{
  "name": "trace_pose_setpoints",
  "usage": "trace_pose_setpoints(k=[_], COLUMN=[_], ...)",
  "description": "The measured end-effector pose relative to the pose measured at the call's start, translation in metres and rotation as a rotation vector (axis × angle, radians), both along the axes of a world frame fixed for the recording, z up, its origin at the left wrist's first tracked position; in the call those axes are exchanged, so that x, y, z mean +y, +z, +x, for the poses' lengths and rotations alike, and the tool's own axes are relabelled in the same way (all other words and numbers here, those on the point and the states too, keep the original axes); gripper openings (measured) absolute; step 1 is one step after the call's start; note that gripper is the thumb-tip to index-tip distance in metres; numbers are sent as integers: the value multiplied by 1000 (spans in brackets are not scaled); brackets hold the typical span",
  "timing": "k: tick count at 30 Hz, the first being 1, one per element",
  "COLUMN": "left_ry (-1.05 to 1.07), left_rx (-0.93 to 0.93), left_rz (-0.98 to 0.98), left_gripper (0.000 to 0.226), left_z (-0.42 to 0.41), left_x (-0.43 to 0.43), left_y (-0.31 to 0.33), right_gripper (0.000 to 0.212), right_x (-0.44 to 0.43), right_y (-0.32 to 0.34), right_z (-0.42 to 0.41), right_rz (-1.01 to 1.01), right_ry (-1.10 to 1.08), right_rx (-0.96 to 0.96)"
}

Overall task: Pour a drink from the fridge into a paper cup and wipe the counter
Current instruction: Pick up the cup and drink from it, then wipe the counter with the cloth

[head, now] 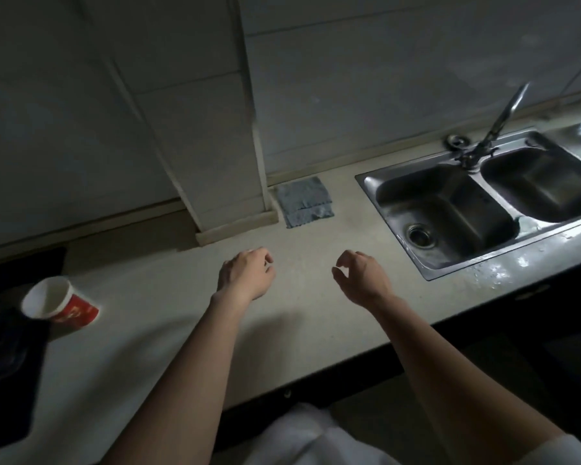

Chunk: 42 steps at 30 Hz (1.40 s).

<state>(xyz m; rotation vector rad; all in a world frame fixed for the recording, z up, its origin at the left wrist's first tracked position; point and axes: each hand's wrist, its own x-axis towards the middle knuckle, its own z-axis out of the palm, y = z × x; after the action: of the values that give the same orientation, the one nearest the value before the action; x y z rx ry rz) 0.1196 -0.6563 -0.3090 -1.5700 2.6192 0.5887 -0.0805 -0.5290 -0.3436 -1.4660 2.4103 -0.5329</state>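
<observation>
While over the counter [182,330], left hand [245,278] and right hand [363,278] empty, fingers [262,255] loosely curled.

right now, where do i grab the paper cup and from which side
Probably the red side wall below the rim, left hand coming from its right: the paper cup seems upright, mouth open, with the cooktop close on its left.

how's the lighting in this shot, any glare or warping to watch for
Head view: dim overall, the dark surface at the left edge nearly black; head view: bright glare spots on the front rim of the sink; head view: wide-angle warping tilts the wall column and faucet; head view: soft arm shadows on the counter, paper cup and cloth readable.
</observation>
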Motion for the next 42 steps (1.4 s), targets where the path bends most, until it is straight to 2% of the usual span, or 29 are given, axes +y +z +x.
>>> trace_pose_setpoints(k=[7,11,16,20,25,30,33,38,42], left_ry=[-84,-171,-209,-146,-115,-18,37,73,44], left_rx=[102,96,59,28,-44,-137,-182,-324,-336], left_rz=[103,67,-16,42,23,-1,31,42,114], left_gripper=[23,28,27,27,22,24,31,49,54], left_z=[-109,-154,-162,-153,-154,-172,-188,-213,-231], left_x=[-56,-67,-82,-96,-114,-144,-169,-214,-230], left_y=[-19,-22,-35,-48,-57,-61,-65,-81,-94], right_gripper=[22,21,25,25,26,37,42,42,47], right_x=[7,-4,-41,-72,-111,-177,-222,-284,-306], right_y=[13,24,14,-1,-18,-34,-44,-51,-62], right_z=[-71,-108,-113,-118,-137,-159,-174,-211,-226], right_rz=[123,107,142,156,184,161,156,141,227], right_ry=[-160,-247,-120,-44,70,184,251,320,370], right_rx=[91,130,184,124,85,-50,-100,-70,-83])
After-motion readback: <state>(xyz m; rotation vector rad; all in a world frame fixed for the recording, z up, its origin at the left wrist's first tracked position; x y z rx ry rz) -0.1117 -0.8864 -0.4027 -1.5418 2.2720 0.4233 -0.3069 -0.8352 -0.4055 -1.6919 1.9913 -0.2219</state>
